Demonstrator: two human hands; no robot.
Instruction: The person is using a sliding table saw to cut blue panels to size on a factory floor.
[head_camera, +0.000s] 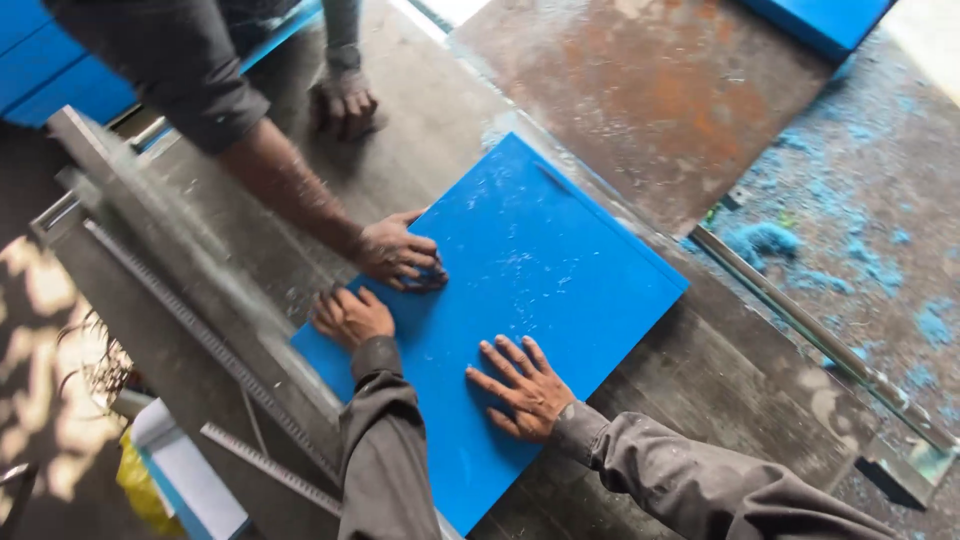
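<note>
Head view: blue sheet (530, 290) lies flat on dark bench (720, 370), one edge against metal rail (200, 290). Your left hand (352, 316) curled, knuckles down on sheet near rail. Your right hand (525, 388) flat, fingers spread, pressing sheet. Co-worker's hand (398, 254) presses sheet's far corner; other co-worker hand (345, 100) rests on bench. Blue shavings (765, 240) lie scattered at right.

Both arms reach forward in grey sleeves. The left hand (350, 316) is loosely curled, knuckles up, while the right hand (522, 386) lies flat, palm down, with its fingers (500, 358) spread wide
</note>
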